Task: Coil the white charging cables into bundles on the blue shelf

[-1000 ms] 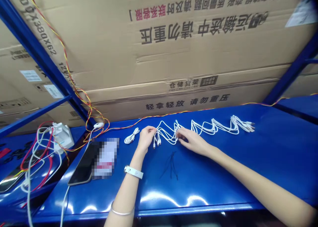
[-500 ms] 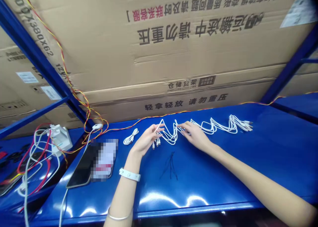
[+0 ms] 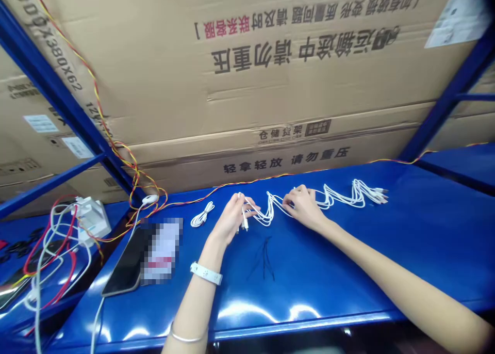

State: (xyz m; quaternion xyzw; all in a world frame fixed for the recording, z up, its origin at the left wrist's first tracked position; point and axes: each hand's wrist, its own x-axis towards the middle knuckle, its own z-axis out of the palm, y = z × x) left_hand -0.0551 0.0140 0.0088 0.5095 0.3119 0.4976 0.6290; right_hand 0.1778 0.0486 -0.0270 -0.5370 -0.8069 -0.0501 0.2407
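Note:
A long white multi-plug cable (image 3: 336, 196) lies in zigzag folds along the back of the blue shelf (image 3: 386, 261). My left hand (image 3: 232, 217) is closed on the cable's left end, where the small plugs hang. My right hand (image 3: 303, 207) pinches a fold of the same cable a little to the right. Loose loops (image 3: 266, 214) sag between both hands. The cable's far plugs (image 3: 381, 195) rest to the right.
A small coiled white cable (image 3: 203, 214) lies left of my left hand. Black twist ties (image 3: 265, 261) lie in front of the hands. A phone (image 3: 127, 263) and a charger with red and white wires (image 3: 91, 217) sit at left. Cardboard boxes (image 3: 270, 85) stand behind.
Both hands have drawn the cable folds together. My left hand went from open fingers to closed on the plug end, and my right hand shifted right along the cable.

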